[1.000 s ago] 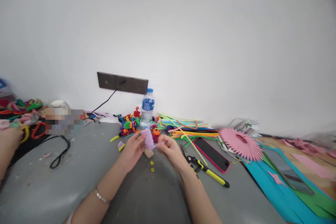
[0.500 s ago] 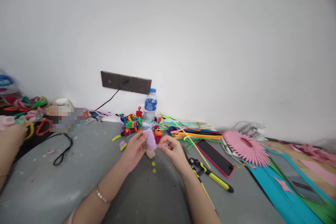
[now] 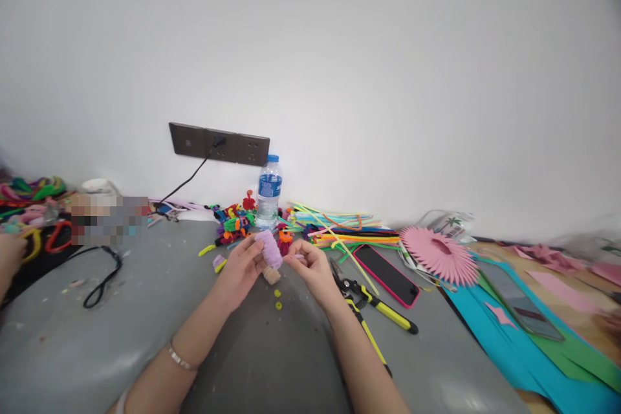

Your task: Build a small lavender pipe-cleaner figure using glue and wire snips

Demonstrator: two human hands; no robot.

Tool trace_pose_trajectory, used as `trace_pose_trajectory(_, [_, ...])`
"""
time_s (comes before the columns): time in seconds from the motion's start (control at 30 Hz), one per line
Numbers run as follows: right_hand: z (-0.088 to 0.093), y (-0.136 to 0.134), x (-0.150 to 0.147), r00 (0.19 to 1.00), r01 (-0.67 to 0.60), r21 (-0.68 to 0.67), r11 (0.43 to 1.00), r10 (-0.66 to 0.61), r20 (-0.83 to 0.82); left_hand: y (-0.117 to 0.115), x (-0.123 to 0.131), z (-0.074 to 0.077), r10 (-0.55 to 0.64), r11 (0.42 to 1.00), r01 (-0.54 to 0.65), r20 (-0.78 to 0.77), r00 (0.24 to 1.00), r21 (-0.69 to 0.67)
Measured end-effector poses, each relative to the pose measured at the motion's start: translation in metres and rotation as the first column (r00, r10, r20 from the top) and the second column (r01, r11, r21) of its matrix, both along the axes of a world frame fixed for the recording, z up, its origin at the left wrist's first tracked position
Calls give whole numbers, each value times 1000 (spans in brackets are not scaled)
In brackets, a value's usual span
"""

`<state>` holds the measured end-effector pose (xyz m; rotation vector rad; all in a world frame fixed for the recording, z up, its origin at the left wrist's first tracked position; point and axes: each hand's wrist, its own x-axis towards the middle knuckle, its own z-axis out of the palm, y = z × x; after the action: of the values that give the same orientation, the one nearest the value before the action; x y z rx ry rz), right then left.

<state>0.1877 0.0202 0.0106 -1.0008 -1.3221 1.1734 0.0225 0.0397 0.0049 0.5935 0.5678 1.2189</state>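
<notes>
My left hand (image 3: 237, 275) is closed around one side of a lilac piece of tightly coiled pipe cleaner (image 3: 270, 248), held above the grey table. A fuzzy beige part (image 3: 271, 275) shows at the coil's lower end. On the other side, my right hand (image 3: 314, 272) pinches a short lilac strand (image 3: 299, 257), its fingertips close to the coil. Whether that strand joins the coil is hard to make out. Below the hands, small yellow-green curls (image 3: 278, 305) lie on the table. A lilac and yellow piece (image 3: 219, 263) rests left of my left hand.
Behind the hands stand a water bottle (image 3: 269, 191) and colourful pipe cleaner figures (image 3: 235, 223). Loose pipe cleaners (image 3: 359, 235), a pink-edged phone (image 3: 388, 276) and yellow-black pliers (image 3: 388, 314) lie to the right, beyond them a pink paper fan (image 3: 439, 255). Another person's hand (image 3: 10, 259) is at far left.
The view has swung a little to the right, so everything sits further left. The lilac coil is tilted slightly more, and both hands keep their hold. The other person's arm has mostly left the view.
</notes>
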Motion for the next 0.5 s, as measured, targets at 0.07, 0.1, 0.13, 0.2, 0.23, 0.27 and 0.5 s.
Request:
trace_pose_trajectory(0.07, [1,0,0,1000,7,11,1000,-7,14,0,0,0,1,1000,-1,-2,1000,-2])
trace_pose_trajectory(0.1, [1,0,0,1000,7,15,1000,-7,21,0,0,1,4,1000,-4,-1,1000,-4])
trace_pose_trajectory(0.13, [0,0,0,1000,8,20,1000,-9,24,0,0,1,4,1000,-4,-3,1000,-6])
trace_pose_trajectory(0.2, [0,1,0,1000,12,25,1000,-12,21,0,0,1,4,1000,-4,-7,1000,-9])
trace_pose_trajectory(0.23, [0,1,0,1000,14,26,1000,-14,18,0,0,1,4,1000,-4,-9,1000,-8])
trace_pose_trajectory(0.27, [-1,1,0,1000,17,27,999,-18,14,0,0,1,5,1000,-6,-13,1000,-6])
trace_pose_trajectory(0.5, [-3,2,-1,999,41,50,998,-42,11,-1,0,3,76,996,-73,-68,995,42])
